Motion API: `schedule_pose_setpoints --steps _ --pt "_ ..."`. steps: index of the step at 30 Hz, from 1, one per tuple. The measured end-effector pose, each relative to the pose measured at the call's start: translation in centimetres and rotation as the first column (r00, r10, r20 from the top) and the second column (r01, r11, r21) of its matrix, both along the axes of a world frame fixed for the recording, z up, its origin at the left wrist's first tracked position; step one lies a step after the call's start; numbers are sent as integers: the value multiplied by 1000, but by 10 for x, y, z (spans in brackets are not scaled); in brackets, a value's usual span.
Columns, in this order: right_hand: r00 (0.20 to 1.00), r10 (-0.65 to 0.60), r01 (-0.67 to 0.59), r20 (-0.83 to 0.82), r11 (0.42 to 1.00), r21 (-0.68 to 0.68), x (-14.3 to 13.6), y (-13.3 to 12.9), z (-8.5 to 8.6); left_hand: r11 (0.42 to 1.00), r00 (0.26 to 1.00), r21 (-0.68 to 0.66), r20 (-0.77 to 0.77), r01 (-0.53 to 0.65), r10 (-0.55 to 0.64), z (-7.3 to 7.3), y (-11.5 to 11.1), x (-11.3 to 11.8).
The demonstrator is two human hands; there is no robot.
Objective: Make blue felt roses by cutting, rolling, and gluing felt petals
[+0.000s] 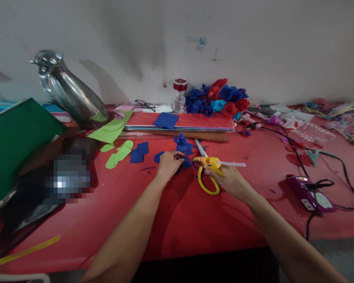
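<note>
My right hand (228, 180) is wrapped round a yellow hot glue gun (211, 162), its clear glue stick jutting out to the right. The nozzle points left, toward a dark blue petal piece (186, 162) pinched in my left hand (169, 164). Just behind my hands stands a blue paper flower (181, 141). Scissors with yellow handles (208, 189) lie on the red table beneath the glue gun, blades pointing away. Left of my left hand are blue cut pieces (139, 152) and light green rounded cutouts (119, 155).
A stack of coloured sheets (194, 122) lies along the wall, with finished red and blue flowers (218, 98) and a jar (179, 96) behind. A metal jug (70, 88) stands left. At right, a purple power strip (311, 196) trails black cables.
</note>
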State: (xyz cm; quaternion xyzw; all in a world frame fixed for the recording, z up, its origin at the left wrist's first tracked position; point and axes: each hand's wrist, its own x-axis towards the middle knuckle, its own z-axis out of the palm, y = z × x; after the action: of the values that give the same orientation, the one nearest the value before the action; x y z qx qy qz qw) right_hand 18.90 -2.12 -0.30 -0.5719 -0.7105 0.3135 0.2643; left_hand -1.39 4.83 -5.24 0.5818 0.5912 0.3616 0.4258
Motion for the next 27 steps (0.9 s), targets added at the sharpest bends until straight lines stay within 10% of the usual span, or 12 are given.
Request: schedule_pose_setpoints --steps 10,17,27 --pt "947 -321 320 2 946 -55 48 7 4 996 992 -53 109 -66 71 7 -2 3" --pt "985 -22 -11 -173 982 -187 14 -7 11 998 993 -41 109 -40 44 5 -1 3" --pt "999 34 -35 -8 979 -203 -5 0 -1 999 996 -26 80 -26 28 5 -1 3"
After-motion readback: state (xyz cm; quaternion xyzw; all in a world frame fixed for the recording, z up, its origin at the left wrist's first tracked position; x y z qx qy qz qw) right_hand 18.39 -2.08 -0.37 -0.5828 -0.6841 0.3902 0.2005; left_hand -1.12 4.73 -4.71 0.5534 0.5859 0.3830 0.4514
